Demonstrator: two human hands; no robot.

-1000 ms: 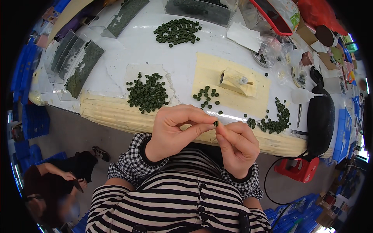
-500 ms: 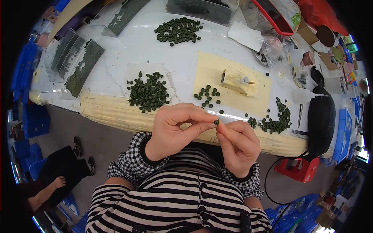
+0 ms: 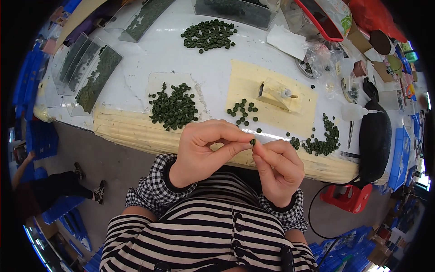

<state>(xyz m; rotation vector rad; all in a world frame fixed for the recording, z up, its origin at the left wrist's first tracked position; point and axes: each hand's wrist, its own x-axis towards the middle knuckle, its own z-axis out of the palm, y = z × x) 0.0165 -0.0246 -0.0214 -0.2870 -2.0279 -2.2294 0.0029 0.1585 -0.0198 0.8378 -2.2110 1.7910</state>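
Both hands pinch one small dark green disc just above the near edge of the bench.

The left hand (image 3: pixel 199 152) and right hand (image 3: pixel 278 170) meet fingertip to fingertip, fingers closed on the green disc (image 3: pixel 253 142), which sits between them, equally near to each; it is too small to tell its long axis. Beyond the fingers, on the white bench (image 3: pixel 149 54), lie a pile of green discs (image 3: pixel 174 106) on the left, a few more on a yellow mat (image 3: pixel 272 95) around a small cream block (image 3: pixel 275 94), and a curved row of discs (image 3: pixel 324 138) to the right.
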